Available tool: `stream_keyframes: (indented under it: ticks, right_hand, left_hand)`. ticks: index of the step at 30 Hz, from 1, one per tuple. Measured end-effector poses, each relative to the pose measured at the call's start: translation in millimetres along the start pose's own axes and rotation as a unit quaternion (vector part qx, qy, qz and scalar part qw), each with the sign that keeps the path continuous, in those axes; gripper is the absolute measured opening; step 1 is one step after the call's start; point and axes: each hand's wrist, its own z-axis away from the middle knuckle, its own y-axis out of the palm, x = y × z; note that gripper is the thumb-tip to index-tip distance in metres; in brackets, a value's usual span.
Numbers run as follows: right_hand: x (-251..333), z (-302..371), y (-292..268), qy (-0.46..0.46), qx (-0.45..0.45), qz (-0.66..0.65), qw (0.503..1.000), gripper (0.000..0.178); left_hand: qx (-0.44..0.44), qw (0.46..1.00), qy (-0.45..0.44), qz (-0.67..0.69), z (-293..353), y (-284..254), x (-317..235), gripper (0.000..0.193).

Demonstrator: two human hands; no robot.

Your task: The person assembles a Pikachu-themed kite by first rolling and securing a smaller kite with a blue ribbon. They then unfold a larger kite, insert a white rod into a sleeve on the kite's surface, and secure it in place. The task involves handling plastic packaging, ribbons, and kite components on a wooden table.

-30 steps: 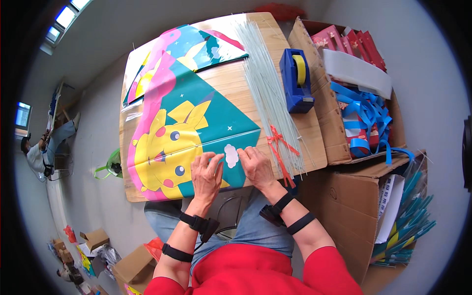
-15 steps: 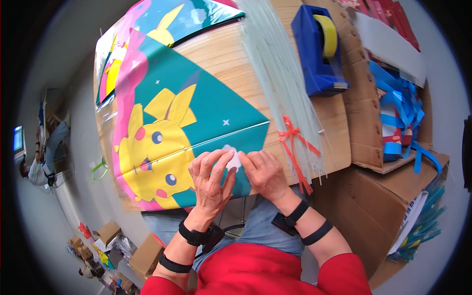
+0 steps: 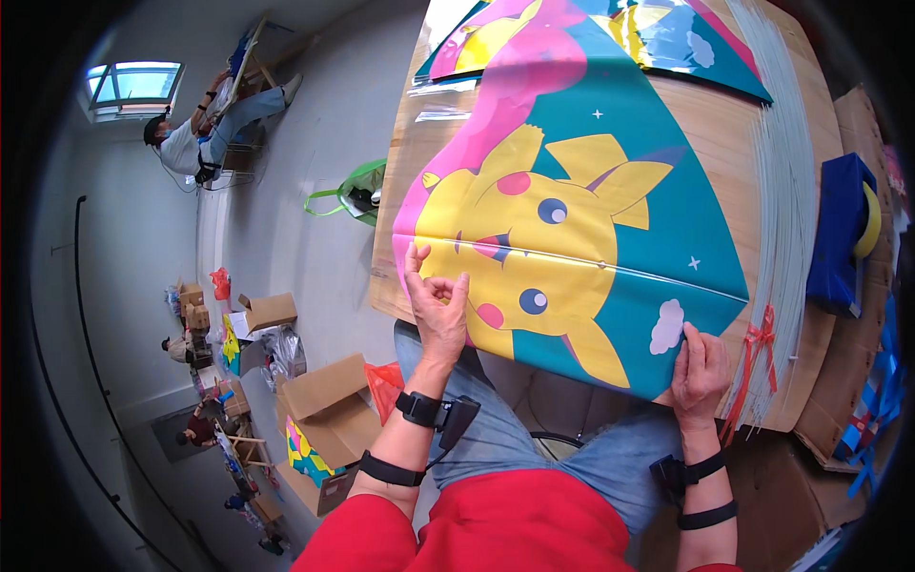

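Note:
A kite sail (image 3: 681, 243) lies on the wooden table, printed with a yellow cartoon character on teal and pink. A pale straight line runs across it from left to right. My left hand (image 3: 438, 310) is at the sail's left part, index finger raised near the line's left end and thumb apart from it. At the lower right edge, my right hand (image 3: 701, 372) has its fingers bent and closed at the sail, beside a white cloud shape (image 3: 667, 326). The underside of that grip is hidden.
More printed sails (image 3: 710, 43) lie at the table's far side. On the right are a bundle of thin pale rods (image 3: 786, 181) with a red tie (image 3: 753, 357), a blue tape dispenser (image 3: 839, 257) and cardboard boxes. A green bag (image 3: 362, 186) and an open carton (image 3: 329, 410) stand at left.
My hands have parted from the cloud shape: the left has gone to the sail's left part, the right stays near its lower right edge. The view has swung left.

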Motion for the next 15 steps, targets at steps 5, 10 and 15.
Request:
stream_keyframes:
  ticks: [5,10,15]
  right_hand:
    - [-1.5,2.6,1.0,0.003,0.008,0.005,1.0,0.03]
    - [0.0,1.5,0.9,0.001,0.008,0.009,1.0,0.029]
    - [0.3,0.4,0.6,0.0,0.011,0.01,1.0,0.028]
  left_hand:
    - [0.022,1.0,-0.016,-0.012,0.4,7.0,5.9,0.087]
    - [0.032,0.999,-0.027,0.003,-1.7,9.3,5.6,0.092]
    - [0.044,0.999,-0.024,-0.016,-2.8,8.5,6.6,0.096]
